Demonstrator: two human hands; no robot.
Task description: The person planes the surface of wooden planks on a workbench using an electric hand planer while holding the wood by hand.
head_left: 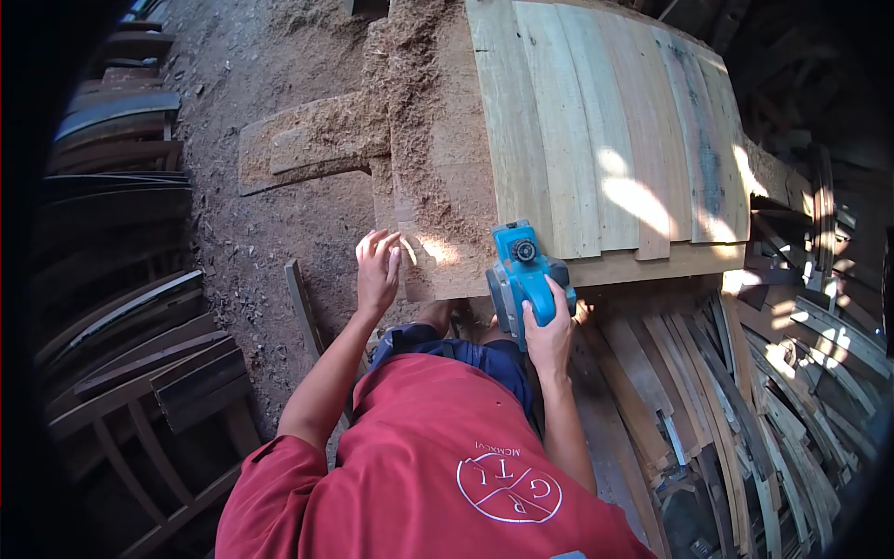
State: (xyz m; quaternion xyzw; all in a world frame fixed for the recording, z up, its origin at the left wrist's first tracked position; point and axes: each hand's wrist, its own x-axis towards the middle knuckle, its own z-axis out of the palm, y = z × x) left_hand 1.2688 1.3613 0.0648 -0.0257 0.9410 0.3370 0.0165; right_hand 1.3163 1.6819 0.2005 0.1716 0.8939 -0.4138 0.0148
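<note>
My right hand [551, 326] is wrapped around the handle of a blue electric planer [523, 270] with a black knob on top. The planer is at the near left corner of a row of pale wooden boards [568, 121] lying side by side. My left hand [377, 270] is raised over the left edge of the sawdust-covered bench [447, 200], its fingers loosely bent and apart. A curled wood shaving [410, 250] shows close to its fingertips; I cannot tell whether they touch it.
Sawdust [419, 84] is heaped along the bench left of the boards. A dusty plank [317, 144] juts out to the left. Curved timber pieces [121, 121] are stacked at far left. Many long wood strips [708, 391] lie at lower right. A wooden frame [140, 447] stands at lower left.
</note>
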